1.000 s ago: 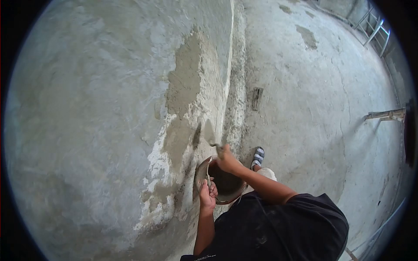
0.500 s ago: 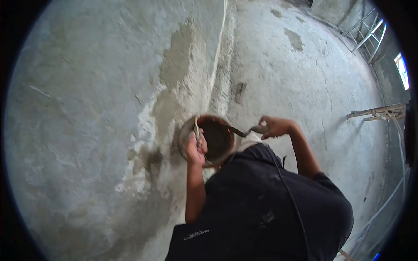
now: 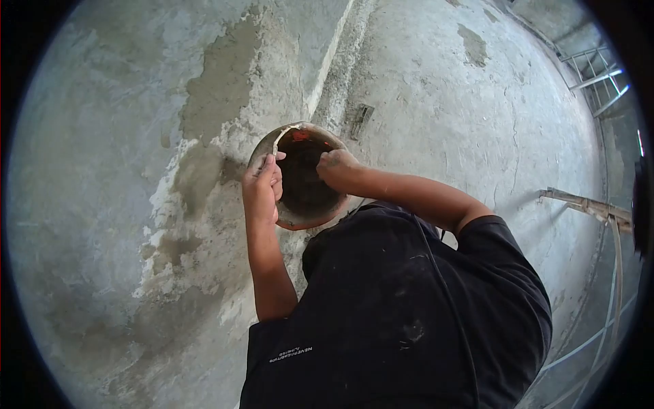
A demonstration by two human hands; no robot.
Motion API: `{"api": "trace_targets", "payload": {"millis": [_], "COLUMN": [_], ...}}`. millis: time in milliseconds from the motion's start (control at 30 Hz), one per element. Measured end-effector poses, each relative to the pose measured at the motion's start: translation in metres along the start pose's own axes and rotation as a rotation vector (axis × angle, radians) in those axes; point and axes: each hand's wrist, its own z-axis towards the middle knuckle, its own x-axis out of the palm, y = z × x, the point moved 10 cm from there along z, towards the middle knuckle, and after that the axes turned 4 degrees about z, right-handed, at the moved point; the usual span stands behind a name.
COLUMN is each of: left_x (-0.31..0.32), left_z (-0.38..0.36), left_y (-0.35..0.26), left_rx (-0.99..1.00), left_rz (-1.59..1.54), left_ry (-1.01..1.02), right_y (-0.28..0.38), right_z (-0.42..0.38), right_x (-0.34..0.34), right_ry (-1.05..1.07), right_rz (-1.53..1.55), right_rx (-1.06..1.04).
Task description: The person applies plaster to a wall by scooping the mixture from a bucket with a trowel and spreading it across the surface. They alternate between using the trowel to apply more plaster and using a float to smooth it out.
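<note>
A round bucket [image 3: 298,225] with a mud-coated orange inside is in front of my body, its opening facing me. My left hand [image 3: 263,184] is closed around the bucket's pale, thin handle [image 3: 280,138] at the left of the rim. My right hand [image 3: 337,170] reaches over the right rim, its fingers curled into a fist at the mouth of the bucket. The trowel it gripped a moment earlier is now hidden by the hand and the dark inside. What lies at the bottom of the bucket is too dark to make out.
Damp, darker mortar patches [image 3: 221,82] mark the rough grey surface on the left. A pale seam [image 3: 330,58] runs up beyond the bucket, with a small dark object [image 3: 361,121] beside it. At the right are a wooden stand [image 3: 579,201] and a metal frame [image 3: 599,80].
My right hand has swung left with the trowel, from beside the bucket into its mouth. The bucket and my left hand appear further up and left in the view.
</note>
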Motion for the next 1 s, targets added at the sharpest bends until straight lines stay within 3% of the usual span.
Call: {"api": "trace_targets", "payload": {"millis": [133,200,333,400,500,633,767,833,900,1000], "left_x": [0.043,0.065,0.092,0.105,0.111,0.106,0.068,0.047,0.03,0.003], "left_z": [0.023,0.029,0.044,0.046,0.049,0.047,0.046,0.044,0.042,0.041], "left_y": [0.015,0.021,0.027,0.03,0.036,0.034,0.032,0.029,0.021,0.022], "left_rx": [-0.02,-0.032,-0.06,-0.065,-0.124,-0.192,-0.18,-0.146,0.011,0.062], "left_rz": [-0.012,-0.037,-0.021,0.006,-0.039,-0.13,-0.154,-0.125,-0.187,-0.223], "left_ry": [0.003,0.024,0.066,0.128,0.162,0.311,0.226,0.199,0.181,0.17], "right_y": [-0.035,-0.055,-0.092,-0.116,-0.149,-0.181,-0.188,-0.186,-0.18,-0.175], "right_z": [-0.017,-0.032,-0.03,-0.047,-0.054,-0.071,-0.084,-0.094,-0.101,-0.109], "right_x": [-0.002,-0.009,0.024,0.025,0.048,0.044,0.065,0.083,0.073,0.045], "right_ry": [0.107,0.291,0.522,0.647,0.738,0.63,0.523,0.503,0.406,0.189], "right_rz": [0.135,0.341,0.437,0.711,0.877,0.949,1.47,1.726,1.838,1.9], "right_rx": [-0.004,0.032,0.062,0.155,0.172,0.12,0.077,0.111,0.109,0.138]}}
